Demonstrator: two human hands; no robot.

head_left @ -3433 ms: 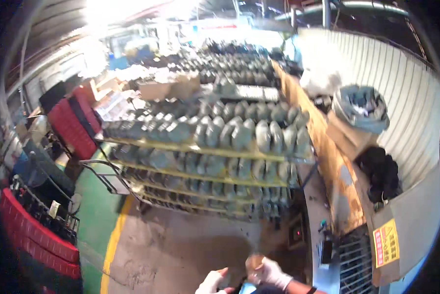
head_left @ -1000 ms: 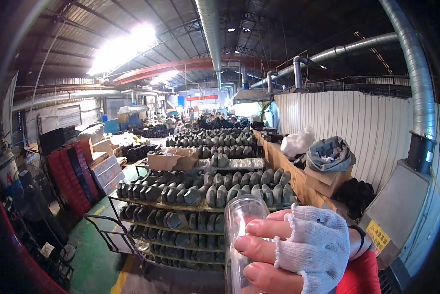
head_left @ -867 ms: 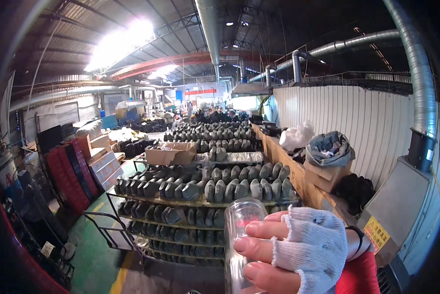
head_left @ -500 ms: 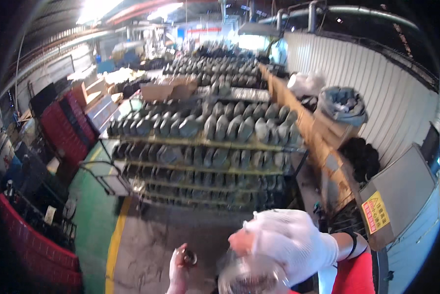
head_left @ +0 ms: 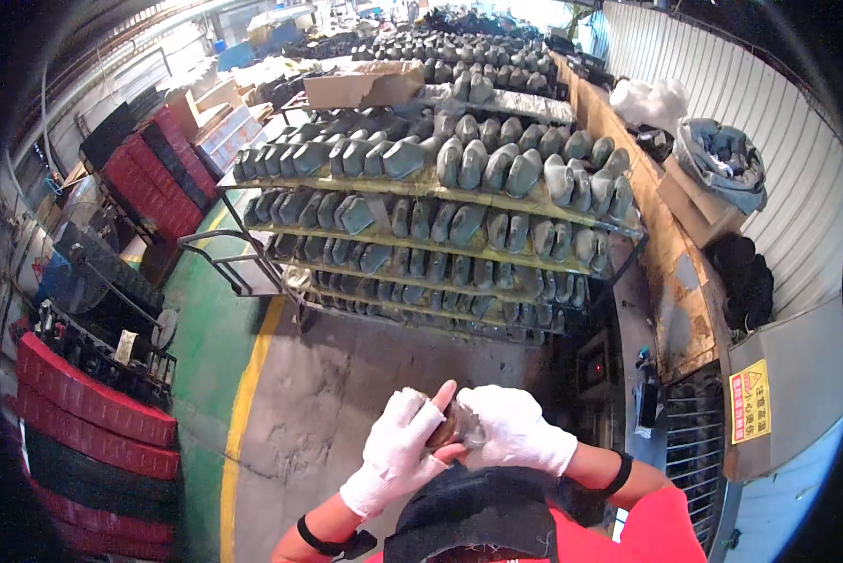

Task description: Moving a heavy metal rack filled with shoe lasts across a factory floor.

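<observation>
In front of my chest, both hands meet around a clear jar [head_left: 471,428]. My right hand [head_left: 517,430], in a white glove with bare fingertips, is closed around its body. My left hand [head_left: 401,448], gloved the same way, is closed over the jar's brownish end [head_left: 447,430]. The fingers hide most of the jar, and I cannot tell whether its small round cap is in place. Below the hands is a dark apron [head_left: 473,516] over a red shirt.
Ahead stands a multi-tier rack [head_left: 421,188] full of dark grey shoe lasts. To the left, red and black crates [head_left: 93,441] are stacked beside a green floor strip [head_left: 205,375] edged in yellow. On the right, a wooden board [head_left: 660,235] runs beside a slatted metal conveyor [head_left: 693,436].
The hands were apart, the right with the jar and the left with a small round cap. Now they are together in front of my chest. The view has tilted down.
</observation>
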